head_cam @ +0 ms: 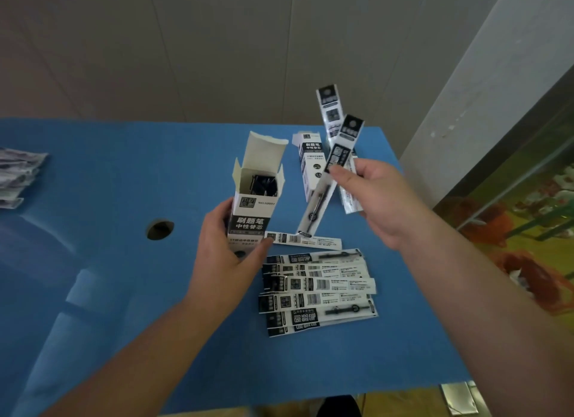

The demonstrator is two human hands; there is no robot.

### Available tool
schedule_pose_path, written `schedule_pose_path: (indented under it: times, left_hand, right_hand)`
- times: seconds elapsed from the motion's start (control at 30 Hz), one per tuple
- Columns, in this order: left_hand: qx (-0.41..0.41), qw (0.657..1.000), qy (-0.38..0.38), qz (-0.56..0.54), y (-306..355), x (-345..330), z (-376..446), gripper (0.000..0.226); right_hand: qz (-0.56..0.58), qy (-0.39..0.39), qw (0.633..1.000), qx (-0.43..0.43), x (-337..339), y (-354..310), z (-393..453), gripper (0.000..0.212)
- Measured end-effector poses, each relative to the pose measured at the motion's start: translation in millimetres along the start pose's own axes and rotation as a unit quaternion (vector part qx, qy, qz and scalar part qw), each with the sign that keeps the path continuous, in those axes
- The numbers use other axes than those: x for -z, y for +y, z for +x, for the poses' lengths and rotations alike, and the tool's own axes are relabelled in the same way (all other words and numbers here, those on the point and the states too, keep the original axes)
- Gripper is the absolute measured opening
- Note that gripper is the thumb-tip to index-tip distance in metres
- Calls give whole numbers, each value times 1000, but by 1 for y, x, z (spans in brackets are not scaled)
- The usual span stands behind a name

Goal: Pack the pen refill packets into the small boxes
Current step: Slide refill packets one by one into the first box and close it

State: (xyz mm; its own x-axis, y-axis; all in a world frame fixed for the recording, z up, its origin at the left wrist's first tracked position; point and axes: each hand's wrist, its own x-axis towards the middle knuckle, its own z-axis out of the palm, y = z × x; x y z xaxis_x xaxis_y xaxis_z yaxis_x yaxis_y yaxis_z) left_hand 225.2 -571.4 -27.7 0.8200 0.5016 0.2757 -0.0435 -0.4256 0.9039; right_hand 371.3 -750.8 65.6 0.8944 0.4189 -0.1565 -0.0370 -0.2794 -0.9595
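A: What is the left hand (222,255) doing?

B: Its fingers and thumb curl round an open box (252,199) — thin white card with a black printed band, tall and square-sided, standing upright on the blue table (124,174). The top flaps stand up, and dark packet ends show inside.

A: And the right hand (372,196)?

B: Raised above the table, pinching two held packets (334,168) between thumb and fingers. They are long, narrow sleeves of glossy clear plastic with black-and-white printed headers, fanned apart in a V. A dark refill shows through the nearer one.

A: Where are the other packets?

B: A loose heap of flat packets (320,289) lies just right of the left hand, overlapping, barcodes up. One single packet (306,240) lies across, touching the base of the open box. A second box (310,165) stands behind the raised packets, same card and print; I cannot tell whether its top is open or closed.

A: Anything else?

B: The table's surface looks matte and slightly soft, with a round hole (160,229) cut through it. A blurred pile of wrappers (18,177) sits at the far left edge.
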Motion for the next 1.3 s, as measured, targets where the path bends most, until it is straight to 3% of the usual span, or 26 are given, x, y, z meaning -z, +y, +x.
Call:
schedule_pose_path:
  times: [0.13, 0.3, 0.5, 0.83, 1.0, 1.2, 1.3]
  left_hand:
    - [3, 1000, -7, 20, -6, 0, 2, 70]
    - [1, 998, -23, 50, -11, -4, 3, 63]
    - [-47, 995, -28, 89, -3, -9, -1, 66]
    - [-51, 991, -36, 116, -2, -9, -3, 70]
    - [-53, 992, -39, 109, 2, -13, 0, 70]
    - [-34, 997, -26, 66, 1, -16, 2, 69]
    - [-21, 998, -29, 48, 0, -17, 4, 68]
  right_hand:
    - [163, 16, 986, -27, 3, -10, -16, 12]
    - [204, 69, 976, 33, -4, -29, -32, 14]
    - [148, 114, 976, 113, -24, -40, -34, 21]
    - [129, 141, 971, 143, -42, -40, -31, 18]
    - [15, 106, 980, 167, -52, -38, -38, 15]
    - [-101, 81, 970, 207, -53, -42, -31, 32]
    - [-143, 79, 964, 210, -51, -43, -29, 25]
